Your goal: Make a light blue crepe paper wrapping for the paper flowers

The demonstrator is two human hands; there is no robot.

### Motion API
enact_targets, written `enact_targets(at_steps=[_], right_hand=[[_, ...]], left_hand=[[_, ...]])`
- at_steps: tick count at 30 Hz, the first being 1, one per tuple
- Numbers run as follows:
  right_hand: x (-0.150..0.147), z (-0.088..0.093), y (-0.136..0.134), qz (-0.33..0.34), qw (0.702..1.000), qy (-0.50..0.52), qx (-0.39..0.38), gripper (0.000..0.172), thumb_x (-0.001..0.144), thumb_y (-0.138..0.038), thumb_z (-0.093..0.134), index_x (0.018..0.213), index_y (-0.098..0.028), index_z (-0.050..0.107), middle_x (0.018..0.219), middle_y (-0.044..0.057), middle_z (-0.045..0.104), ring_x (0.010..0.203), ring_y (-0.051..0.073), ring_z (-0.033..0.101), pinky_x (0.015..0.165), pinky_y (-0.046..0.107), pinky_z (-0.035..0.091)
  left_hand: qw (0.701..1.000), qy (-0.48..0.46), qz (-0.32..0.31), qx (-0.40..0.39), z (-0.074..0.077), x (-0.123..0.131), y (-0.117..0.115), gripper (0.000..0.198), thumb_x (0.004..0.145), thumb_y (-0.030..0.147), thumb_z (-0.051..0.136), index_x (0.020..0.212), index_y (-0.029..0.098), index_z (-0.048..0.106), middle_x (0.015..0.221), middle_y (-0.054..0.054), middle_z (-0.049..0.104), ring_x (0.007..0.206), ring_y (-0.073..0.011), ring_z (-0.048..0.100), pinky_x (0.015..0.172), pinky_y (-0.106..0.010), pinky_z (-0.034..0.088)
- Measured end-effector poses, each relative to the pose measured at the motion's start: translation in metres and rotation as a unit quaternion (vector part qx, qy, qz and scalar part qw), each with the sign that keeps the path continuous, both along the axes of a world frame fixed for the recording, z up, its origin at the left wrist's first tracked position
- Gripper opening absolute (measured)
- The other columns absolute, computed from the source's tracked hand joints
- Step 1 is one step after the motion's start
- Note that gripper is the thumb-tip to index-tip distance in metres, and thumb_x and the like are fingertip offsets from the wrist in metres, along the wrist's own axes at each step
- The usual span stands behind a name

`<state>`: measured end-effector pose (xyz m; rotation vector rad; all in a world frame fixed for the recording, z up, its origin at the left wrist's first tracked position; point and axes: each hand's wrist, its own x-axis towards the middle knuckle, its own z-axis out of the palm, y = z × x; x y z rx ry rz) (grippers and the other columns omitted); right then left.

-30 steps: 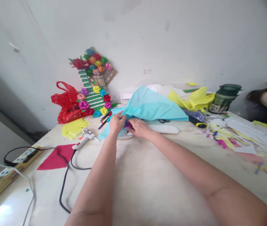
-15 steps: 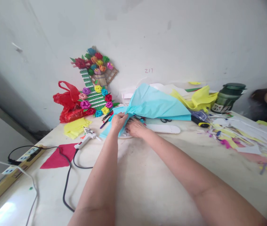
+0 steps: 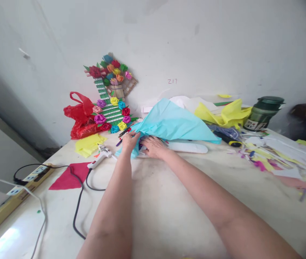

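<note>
My left hand (image 3: 130, 141) is closed on the bunched left end of a sheet of light blue paper (image 3: 174, 120). The rest of the sheet spreads rightwards as a raised, creased fold. Beside it, my right hand (image 3: 154, 146) lies with its fingers stretched out under the paper's edge, over small items I cannot make out. Beneath and to the right of that hand is a long white board piece (image 3: 189, 147) with a rounded end. Pens (image 3: 123, 132) lie just behind my left hand.
A white glue gun (image 3: 100, 157) with a black cable lies left, by red paper (image 3: 68, 176) and yellow paper (image 3: 89, 145). A flower-decorated green guitar shape (image 3: 112, 114) leans at the back. A power strip (image 3: 24, 192), green bottle (image 3: 263, 113) and paper scraps (image 3: 277, 154) flank the sides.
My left hand has pulled the gathered end of the blue paper slightly left. The raised fold has shifted left and its right part lies lower, over the black scissor-like handles that showed before.
</note>
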<state>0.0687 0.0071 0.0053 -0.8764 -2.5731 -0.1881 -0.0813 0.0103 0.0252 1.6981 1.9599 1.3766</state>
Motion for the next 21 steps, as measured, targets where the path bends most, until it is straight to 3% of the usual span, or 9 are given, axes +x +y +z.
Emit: enact_targets(at_steps=[6, 11, 13, 17, 19, 21], right_hand=[[0.006, 0.008, -0.002, -0.006, 0.999, 0.017, -0.031, 0.045, 0.082, -0.034, 0.050, 0.125, -0.021, 0.046, 0.128, 0.007, 0.049, 0.119, 0.024, 0.040, 0.099, 0.041, 0.030], [0.022, 0.031, 0.004, -0.015, 0.993, 0.102, -0.059, 0.041, 0.085, -0.034, 0.045, 0.123, -0.020, 0.048, 0.120, 0.008, 0.055, 0.106, 0.017, 0.052, 0.092, 0.030, 0.038], [0.028, 0.044, 0.010, -0.088, 0.985, 0.119, -0.088, 0.041, 0.086, -0.036, 0.042, 0.123, -0.020, 0.049, 0.112, 0.008, 0.060, 0.101, 0.019, 0.055, 0.087, 0.032, 0.040], [0.037, 0.070, 0.022, -0.290, 0.939, 0.133, -0.125, 0.048, 0.086, -0.044, 0.037, 0.125, -0.019, 0.047, 0.106, 0.013, 0.062, 0.098, 0.029, 0.057, 0.082, 0.042, 0.041], [0.036, 0.080, 0.029, -0.320, 0.932, 0.137, -0.100, 0.047, 0.085, -0.046, 0.038, 0.122, -0.020, 0.050, 0.109, 0.014, 0.060, 0.101, 0.032, 0.054, 0.084, 0.047, 0.038], [0.032, 0.086, 0.037, -0.306, 0.939, 0.139, -0.069, 0.047, 0.084, -0.047, 0.039, 0.121, -0.021, 0.052, 0.116, 0.014, 0.057, 0.106, 0.033, 0.051, 0.088, 0.052, 0.034]], left_hand=[[0.999, -0.035, -0.002, 0.037, -0.007, -0.008, 0.003, 0.035, 0.067, 0.048, 0.050, 0.050, 0.017, 0.046, 0.045, 0.005, 0.035, 0.050, -0.0096, 0.039, 0.049, -0.021, 0.028], [0.998, -0.031, -0.007, 0.051, -0.009, -0.009, 0.002, 0.039, 0.071, 0.048, 0.047, 0.049, 0.018, 0.038, 0.046, 0.005, 0.027, 0.047, -0.0077, 0.030, 0.045, -0.021, 0.024], [0.998, -0.024, -0.006, 0.052, -0.009, -0.008, 0.002, 0.039, 0.072, 0.048, 0.046, 0.050, 0.018, 0.037, 0.047, 0.005, 0.026, 0.048, -0.0076, 0.029, 0.044, -0.021, 0.023], [0.998, -0.012, -0.008, 0.058, -0.010, -0.006, 0.003, 0.039, 0.072, 0.047, 0.047, 0.049, 0.018, 0.033, 0.048, 0.005, 0.024, 0.049, -0.0078, 0.029, 0.045, -0.021, 0.024], [0.998, -0.008, -0.018, 0.063, -0.010, -0.006, 0.002, 0.039, 0.073, 0.046, 0.046, 0.050, 0.018, 0.032, 0.049, 0.005, 0.023, 0.049, -0.0080, 0.029, 0.046, -0.021, 0.024], [0.998, -0.003, -0.022, 0.064, -0.009, -0.004, 0.001, 0.039, 0.074, 0.046, 0.044, 0.050, 0.019, 0.032, 0.049, 0.005, 0.023, 0.049, -0.0081, 0.030, 0.047, -0.021, 0.025]])
